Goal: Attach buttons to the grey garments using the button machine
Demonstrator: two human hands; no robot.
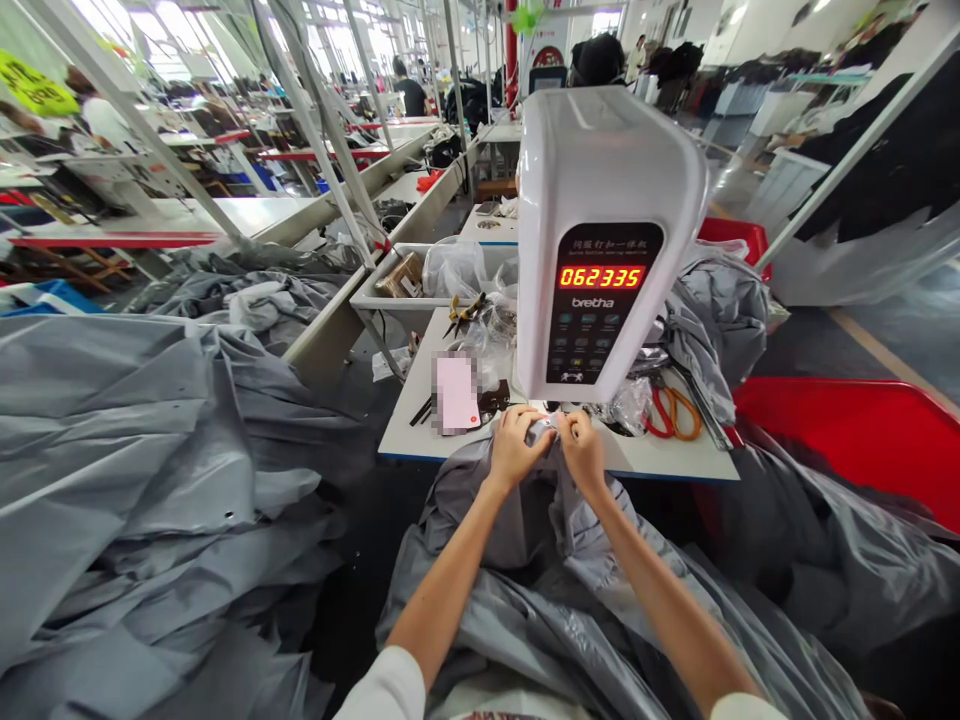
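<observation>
Pinching grey fabric [517, 525] | left hand [514, 445], right hand [583, 445] | white machine [611, 160]: "bretha" | red display [600, 277]: 062335

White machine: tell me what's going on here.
The left hand and right hand both hold grey fabric at the near edge of the table, in front of the white machine, whose panel reads 062335. More of it spreads down below that edge. Scissors with orange handles lie to the right.

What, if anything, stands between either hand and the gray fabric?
Nothing visible: the left hand and right hand both grip the gray fabric at the table's front edge. The machine head hides part of the space beyond.
</observation>
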